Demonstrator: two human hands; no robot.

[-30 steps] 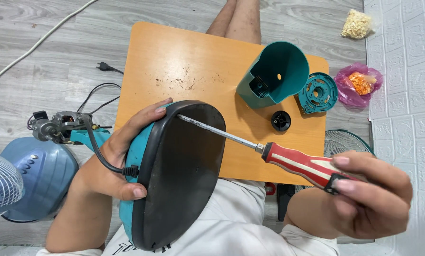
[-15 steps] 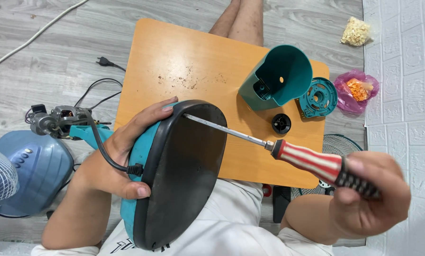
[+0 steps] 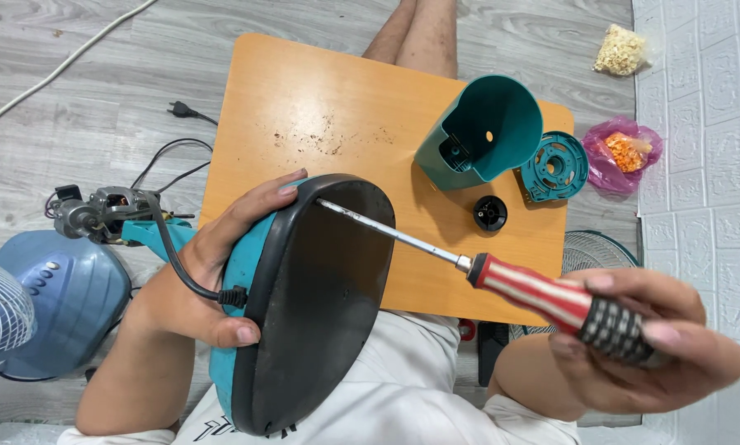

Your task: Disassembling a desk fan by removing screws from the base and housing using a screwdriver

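My left hand [image 3: 213,272] grips the side of a teal fan base [image 3: 308,305] turned so its black oval underside faces me. A black cord leaves the base near my thumb. My right hand [image 3: 634,342] holds a screwdriver [image 3: 543,292] with a red-and-white handle and black grip. Its metal tip touches the upper edge of the black underside. The base is held above my lap, at the near edge of a small orange wooden table [image 3: 304,107].
On the table stand a teal motor housing [image 3: 481,132], a teal round ring part [image 3: 554,166] and a black knob [image 3: 490,213]. A fan motor [image 3: 98,216], a blue fan body [image 3: 52,301] and a plug [image 3: 178,109] lie on the floor at left. A pink bag [image 3: 621,152] sits by the white wall.
My right hand with the screwdriver has shifted slightly right and down, the tip staying at the base's upper edge. My left hand keeps its hold on the base.
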